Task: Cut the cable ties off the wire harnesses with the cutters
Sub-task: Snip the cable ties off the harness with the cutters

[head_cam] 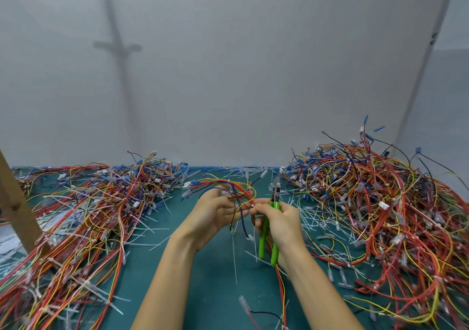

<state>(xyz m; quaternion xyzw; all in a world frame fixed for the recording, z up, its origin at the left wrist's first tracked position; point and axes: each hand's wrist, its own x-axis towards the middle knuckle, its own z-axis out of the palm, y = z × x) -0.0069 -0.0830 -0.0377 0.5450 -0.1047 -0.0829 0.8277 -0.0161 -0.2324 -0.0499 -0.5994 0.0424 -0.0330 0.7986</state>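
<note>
My left hand (215,213) holds a small wire harness (228,187) of red, yellow, blue and black wires above the green mat, fingers curled round the bundle. My right hand (281,223) grips the green-handled cutters (270,228), jaws pointing up and away, while its fingertips pinch the harness wires at a white cable tie (252,205) between the two hands. The cutter jaws (276,190) stand clear of the wires, to their right.
A large heap of harnesses (380,215) lies to the right and another heap (83,215) to the left. Loose cut white ties (319,218) litter the green mat (210,286). A wooden post (17,202) leans at the far left. A white wall rises behind.
</note>
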